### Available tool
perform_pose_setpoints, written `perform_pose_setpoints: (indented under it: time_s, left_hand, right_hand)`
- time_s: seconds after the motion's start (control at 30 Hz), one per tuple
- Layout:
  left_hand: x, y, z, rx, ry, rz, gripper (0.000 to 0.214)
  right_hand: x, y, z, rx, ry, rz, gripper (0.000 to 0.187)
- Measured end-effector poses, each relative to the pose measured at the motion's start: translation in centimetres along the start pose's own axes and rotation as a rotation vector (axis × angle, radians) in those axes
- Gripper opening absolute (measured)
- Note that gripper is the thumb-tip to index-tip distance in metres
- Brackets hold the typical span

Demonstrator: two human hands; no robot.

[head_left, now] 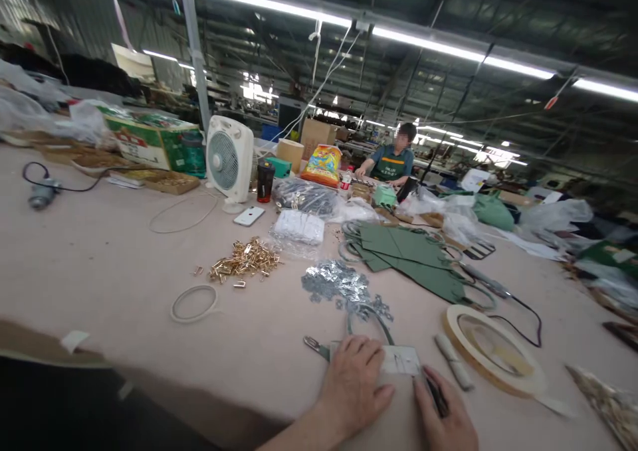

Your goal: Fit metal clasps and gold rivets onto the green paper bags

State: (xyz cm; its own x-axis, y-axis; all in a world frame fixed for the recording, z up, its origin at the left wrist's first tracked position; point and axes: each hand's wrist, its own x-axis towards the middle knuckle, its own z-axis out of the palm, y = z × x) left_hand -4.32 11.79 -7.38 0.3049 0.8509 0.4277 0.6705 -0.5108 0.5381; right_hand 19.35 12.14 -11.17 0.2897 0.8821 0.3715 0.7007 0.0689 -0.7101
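At the table's near edge lies a pale grey flat panel [401, 401] with a white strip across its top. A green loop handle [383, 321] sticks out beyond that top end. My left hand [355, 381] presses down on the panel, its fingers stretched out side by side. Beside the panel's right edge, my right hand [443, 411] is closed round a slim black object [436, 392], mostly hidden by the fingers. A green strap with a metal buckle [313, 345] pokes out left of the panel. Small flat metal plates [341, 281] lie in a pile just beyond the handle.
Right of my hands are a roll of tape [456, 331] and a grey rolled piece [453, 361]. Green panels [409, 255] are stacked beyond, near a corded tool [486, 279]. Gold hardware [246, 260], a phone [249, 216] and a fan [229, 159] stand left. A person [393, 159] works opposite.
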Motion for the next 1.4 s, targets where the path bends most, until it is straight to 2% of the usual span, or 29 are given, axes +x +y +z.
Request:
perform_pose_setpoints:
  time_s: [0.1, 0.17, 0.27, 0.33, 0.4, 0.47, 0.6, 0.67, 0.8, 1.0, 1.17, 1.4]
  left_hand:
    - [0.0, -0.4, 0.4, -0.006, 0.013, -0.003, 0.049]
    - [-0.1, -0.6, 0.4, -0.009, 0.015, 0.008, 0.049]
    - [-0.1, -0.6, 0.3, 0.005, 0.007, 0.016, 0.047]
    - [0.0, -0.5, 0.1, 0.022, 0.005, 0.009, 0.046]
    - [0.0, -0.3, 0.1, 0.029, 0.009, -0.002, 0.046]
    - [0.0, -0.2, 0.2, 0.014, 0.017, -0.013, 0.046]
    - [0.1, -0.4, 0.7, -0.048, 0.032, -0.017, 0.049]
    - [0.2, -0.6, 1.1, -0.067, 0.033, -0.014, 0.049]
    - [0.4, -0.7, 1.5, -0.065, 0.035, -0.027, 0.048]
    - [0.3, -0.8, 1.5, -0.05, 0.068, -0.035, 0.051]
    - [0.3, -1.0, 1.1, -0.038, 0.135, -0.1, 0.05]
    - [0.8, -0.7, 0.8, -0.009, 0.08, -0.079, 0.054]
  right_hand:
    - [0.6, -2.5, 0.2, -0.054, 0.189, -0.16, 0.064]
    - [1.4, -4.3, 0.7, -0.015, 0.217, -0.178, 0.058]
    - [3.6, -7.0, 2.6, 0.142, 0.025, -0.138, 0.049]
    - [5.5, -8.4, 4.5, 0.222, -0.119, -0.173, 0.048]
    - [7.5, -9.0, 6.4, 0.238, -0.17, -0.224, 0.047]
    - [9.2, -8.5, 7.7, 0.21, -0.12, -0.206, 0.047]
    - [10.6, -5.5, 8.7, 0.093, 0.052, -0.002, 0.048]
    - [10.6, -3.9, 8.9, 0.061, 0.068, 0.057, 0.045]
    - [10.7, -2.2, 9.5, 0.031, 0.017, 0.038, 0.036]
    - [11.1, -2.5, 10.0, -0.022, -0.031, 0.004, 0.033]
    - [11.4, -2.7, 9.7, -0.011, -0.09, 0.011, 0.018]
    - [11.3, -3.0, 9.0, 0.063, -0.078, 0.089, 0.019]
